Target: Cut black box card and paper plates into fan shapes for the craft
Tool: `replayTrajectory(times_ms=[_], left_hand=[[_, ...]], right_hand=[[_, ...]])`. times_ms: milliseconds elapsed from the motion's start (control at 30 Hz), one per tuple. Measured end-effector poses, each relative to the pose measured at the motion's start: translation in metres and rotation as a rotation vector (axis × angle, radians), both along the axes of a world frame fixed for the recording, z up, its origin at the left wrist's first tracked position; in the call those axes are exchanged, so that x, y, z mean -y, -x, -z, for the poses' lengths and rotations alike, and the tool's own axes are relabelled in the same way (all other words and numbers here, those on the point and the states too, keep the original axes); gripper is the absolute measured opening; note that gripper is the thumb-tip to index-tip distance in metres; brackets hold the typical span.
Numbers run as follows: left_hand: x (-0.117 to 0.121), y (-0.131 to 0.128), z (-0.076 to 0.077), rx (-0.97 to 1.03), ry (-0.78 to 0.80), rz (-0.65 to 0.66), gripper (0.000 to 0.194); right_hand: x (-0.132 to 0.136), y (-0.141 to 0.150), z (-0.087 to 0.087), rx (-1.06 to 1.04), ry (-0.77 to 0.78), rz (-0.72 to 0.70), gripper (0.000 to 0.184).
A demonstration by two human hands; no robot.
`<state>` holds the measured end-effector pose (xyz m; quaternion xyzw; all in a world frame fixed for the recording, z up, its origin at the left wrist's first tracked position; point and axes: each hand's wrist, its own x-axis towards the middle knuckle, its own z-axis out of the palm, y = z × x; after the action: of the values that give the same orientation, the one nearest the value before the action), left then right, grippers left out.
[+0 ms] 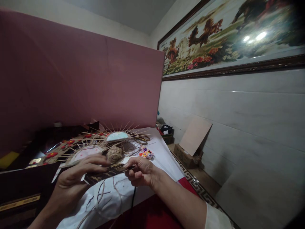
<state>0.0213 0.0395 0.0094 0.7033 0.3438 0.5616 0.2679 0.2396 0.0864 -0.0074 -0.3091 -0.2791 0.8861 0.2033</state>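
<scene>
My right hand [142, 171] pinches the right end of a dark cardboard strip [105, 175] with gold print and white edges. Across the strip's left part lie the fingers of my left hand [79, 173], bent over its top; the thumb is hidden. Just behind the strip sits a ball of twine [114, 154]. Two round stick pieces fan out beyond my hands, one with a pale blue centre [118, 136], the other with a spotted white centre [87, 154]. Loose twine strands [101, 194] lie in front on the white cloth [128, 190].
A small flower-patterned item [146, 152] lies right of the twine ball. At the left stands a large dark box [21, 190]. A pink panel [95, 79] rises behind the table. On the floor at right, a board [195, 135] leans over a cardboard box [184, 156].
</scene>
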Motion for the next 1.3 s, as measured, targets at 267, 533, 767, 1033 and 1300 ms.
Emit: replayTrajectory(times_ms=[267,533,767,1033,1300], left_hand=[[0.006,-0.006,-0.007,0.148,0.391,-0.165,0.023],[-0.005,0.002,0.003,0.198,0.592,0.022,0.02],[-0.011,-0.001,0.011,0.175,0.618,0.065,0.02],[-0.013,-0.001,0.012,0.335,0.558,0.001,0.021],[-0.012,-0.007,0.015,0.434,0.587,0.01,0.026]], right_hand=[[0.002,0.0,0.011,0.371,-0.661,-0.161,0.063],[0.027,0.01,-0.001,0.391,-1.095,0.212,0.059],[0.019,0.013,0.014,0.327,-1.037,0.248,0.041],[0.016,0.013,0.015,0.231,-0.884,0.183,0.048],[0.014,0.015,0.019,0.218,-0.87,0.217,0.049]])
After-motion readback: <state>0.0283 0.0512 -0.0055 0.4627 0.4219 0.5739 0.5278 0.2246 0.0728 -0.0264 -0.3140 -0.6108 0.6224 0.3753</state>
